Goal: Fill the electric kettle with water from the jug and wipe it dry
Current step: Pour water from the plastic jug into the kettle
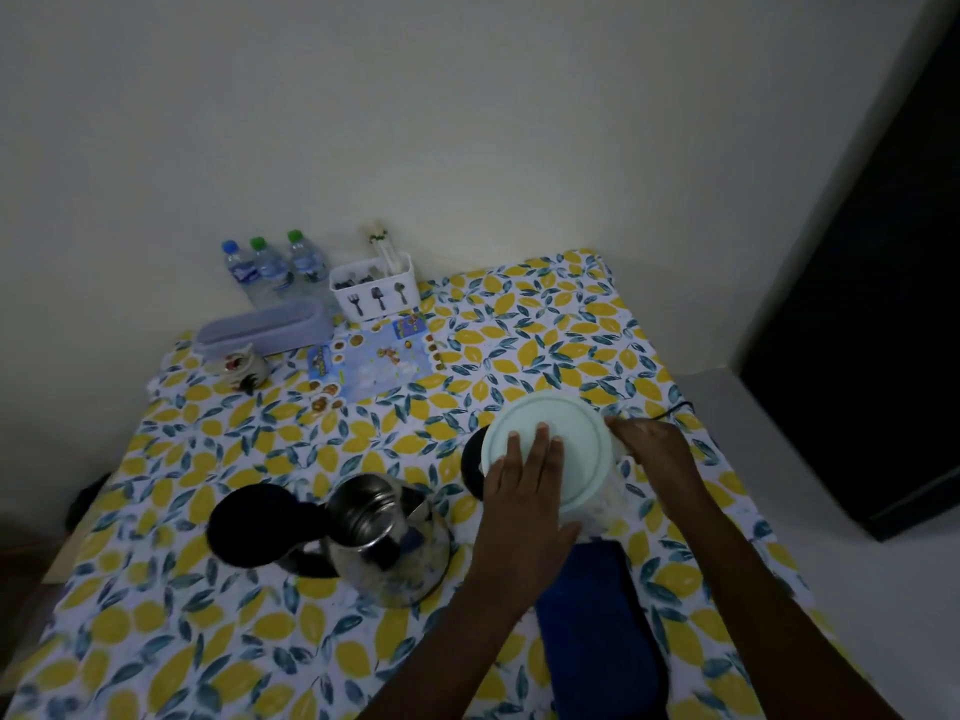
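Note:
A steel electric kettle (387, 543) stands on the lemon-print tablecloth (218, 641), its black lid (254, 524) swung open to the left. To its right stands the jug (592, 444), seen from above with a pale green lid. My left hand (524, 491) lies flat on that lid, fingers spread. My right hand (657, 459) is wrapped around the jug's handle side at the right. Under my left forearm lies a folded dark blue cloth (597, 626). The black kettle base (472, 465) peeks out left of the jug.
Three water bottles (270, 270), a white cutlery holder (376, 288), a lilac box (265, 324), a small mug (241, 366) and a printed card (374, 363) sit at the table's far left. A black cord (675, 410) runs off the right edge.

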Tool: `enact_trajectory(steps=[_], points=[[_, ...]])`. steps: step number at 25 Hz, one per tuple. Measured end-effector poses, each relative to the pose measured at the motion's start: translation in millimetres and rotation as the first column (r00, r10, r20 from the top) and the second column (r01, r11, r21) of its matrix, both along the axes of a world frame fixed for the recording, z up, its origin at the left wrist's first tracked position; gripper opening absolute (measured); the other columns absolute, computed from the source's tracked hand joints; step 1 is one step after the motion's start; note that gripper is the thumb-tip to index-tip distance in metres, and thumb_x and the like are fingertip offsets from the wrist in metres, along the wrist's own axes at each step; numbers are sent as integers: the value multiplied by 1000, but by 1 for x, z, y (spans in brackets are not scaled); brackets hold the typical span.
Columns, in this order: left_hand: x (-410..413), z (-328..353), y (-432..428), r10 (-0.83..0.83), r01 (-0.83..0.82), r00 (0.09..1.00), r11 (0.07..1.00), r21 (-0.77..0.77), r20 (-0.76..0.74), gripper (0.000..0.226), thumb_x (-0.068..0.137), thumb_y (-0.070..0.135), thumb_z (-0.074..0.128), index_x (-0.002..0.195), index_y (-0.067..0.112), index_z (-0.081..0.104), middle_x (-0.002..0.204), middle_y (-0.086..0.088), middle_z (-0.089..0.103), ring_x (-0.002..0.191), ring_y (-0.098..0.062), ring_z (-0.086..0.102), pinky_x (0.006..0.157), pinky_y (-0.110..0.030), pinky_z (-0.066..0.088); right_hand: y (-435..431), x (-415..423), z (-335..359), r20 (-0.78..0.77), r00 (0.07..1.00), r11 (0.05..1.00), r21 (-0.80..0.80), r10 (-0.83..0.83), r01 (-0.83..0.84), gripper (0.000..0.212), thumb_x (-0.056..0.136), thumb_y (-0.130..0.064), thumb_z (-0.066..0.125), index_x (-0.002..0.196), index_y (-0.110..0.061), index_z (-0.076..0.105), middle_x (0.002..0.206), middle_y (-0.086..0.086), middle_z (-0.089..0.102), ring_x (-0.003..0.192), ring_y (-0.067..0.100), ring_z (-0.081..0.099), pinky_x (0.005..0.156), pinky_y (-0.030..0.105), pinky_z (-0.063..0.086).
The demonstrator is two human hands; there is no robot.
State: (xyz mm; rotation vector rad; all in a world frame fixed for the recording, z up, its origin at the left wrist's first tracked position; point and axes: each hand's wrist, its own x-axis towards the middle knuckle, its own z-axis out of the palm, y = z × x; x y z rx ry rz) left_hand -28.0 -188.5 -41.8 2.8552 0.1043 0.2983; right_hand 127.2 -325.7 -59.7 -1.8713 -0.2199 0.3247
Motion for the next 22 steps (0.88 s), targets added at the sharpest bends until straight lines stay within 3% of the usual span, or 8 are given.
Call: enact_trajectory(steps=[4,6,10,13,16,19,20,22], points=[[-26,28,26,111,-111,994,994,-2,21,105,77,46,72,150,25,0,161,-12,6,144,-43,6,113,-57,17,47,-24,47,84,994,997,43,66,-70,50,80,-43,68,55,-5,47,60,24,36,59,16,41,59,39,37],[-38,35,39,173,-172,984,985,-21,45,110,74,42,77,149,28,-4,160,-15,5,143,-46,7,113,-58,19,71,-34,67,148,979,990,3,137,-139,51,75,-50,66,51,-14,38,56,14,32,54,16,36,57,36,32],[-55,41,57,321,-314,946,940,-134,38,108,86,23,68,145,29,-21,160,-14,-5,144,-45,2,116,-51,17,117,-46,98,264,924,958,-155,276,-242,53,83,-35,66,48,-19,28,49,1,24,50,17,27,56,35,24],[-61,41,68,350,-330,936,912,-246,43,95,89,23,63,149,22,-10,160,-15,-5,145,-43,2,117,-49,14,145,-51,112,322,874,910,-323,363,-259,53,82,-35,65,49,-18,27,47,0,22,47,17,26,55,33,23],[-65,39,79,350,-275,933,847,-455,87,94,87,18,65,150,30,-4,160,-15,1,146,-39,4,118,-51,13,164,-53,122,362,820,850,-460,443,-256,53,79,-42,63,47,-20,27,45,-3,23,42,16,26,51,32,21],[-64,31,82,411,-343,910,823,-453,58,110,90,26,62,132,37,-39,161,-11,-3,145,-40,3,116,-50,26,182,-58,132,370,763,764,-598,530,-241,52,78,-45,61,47,-19,28,45,-2,23,41,16,25,49,32,20],[-64,31,80,435,-373,900,808,-456,36,109,90,28,62,133,34,-38,161,-10,-3,146,-40,3,114,-50,29,188,-58,135,369,746,739,-631,554,-236,52,76,-46,61,46,-19,28,45,-2,24,42,16,26,49,32,20],[-66,30,80,483,-388,875,738,-553,29,99,90,28,62,146,27,-19,161,-9,-2,146,-37,4,114,-50,29,197,-63,141,376,706,689,-691,600,-218,51,76,-45,61,46,-18,29,46,-1,25,44,18,28,49,33,21]])
